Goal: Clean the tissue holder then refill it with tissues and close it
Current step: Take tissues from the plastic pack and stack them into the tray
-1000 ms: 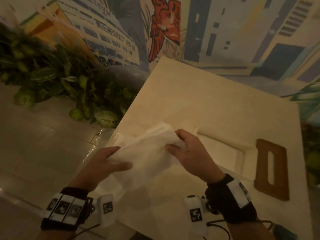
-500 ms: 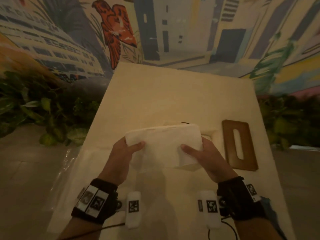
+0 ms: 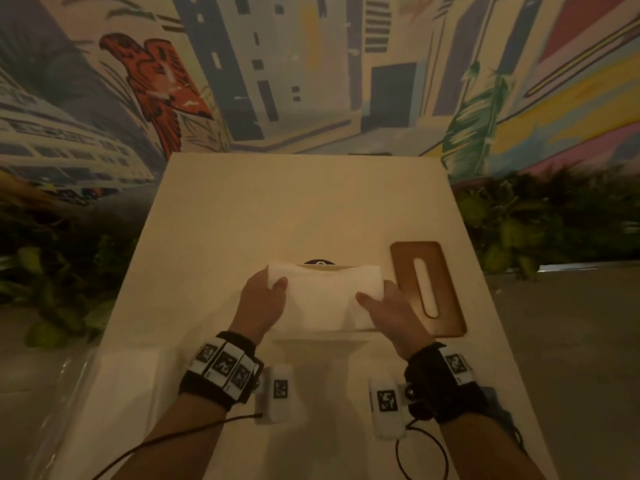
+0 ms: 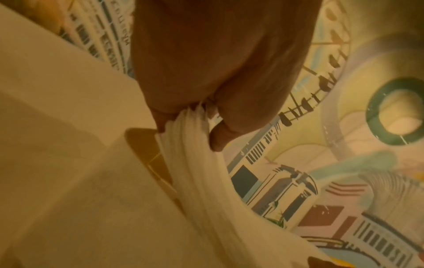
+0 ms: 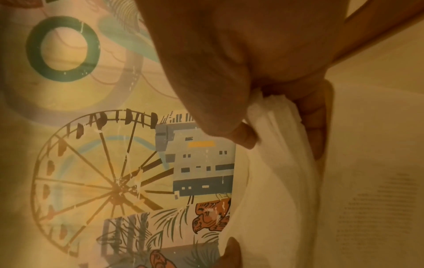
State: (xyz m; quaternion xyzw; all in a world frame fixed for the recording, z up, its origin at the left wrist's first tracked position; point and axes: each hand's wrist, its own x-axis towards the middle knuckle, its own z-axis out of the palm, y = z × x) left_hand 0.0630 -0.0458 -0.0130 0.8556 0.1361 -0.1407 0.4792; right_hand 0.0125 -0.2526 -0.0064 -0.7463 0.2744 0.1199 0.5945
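The left hand (image 3: 260,303) pinches the left end of a stack of white tissues (image 3: 322,296), thumb lying on top and the fingers curled beneath; the left wrist view shows the layered edge of the tissues (image 4: 199,163) gathered between thumb and fingers (image 4: 220,137). The right hand (image 3: 391,310) grips the opposite end the same way, its thumb pointing inward across the top sheet, and the right wrist view shows the folded tissues (image 5: 275,163) squeezed between thumb and fingers (image 5: 314,127). Between the two hands the stack hangs flat and rectangular, slightly sagging, with a crease across its near right corner. It sits over the tissue holder (image 3: 322,267), a recess sunk in the pale table (image 3: 311,209), of which only a thin tan strip shows just beyond the stack's far edge; whether the tissues touch it cannot be told. Just beside the right hand, on its outer side, the brown wooden lid (image 3: 427,287) with a long slot lies flat on the table.
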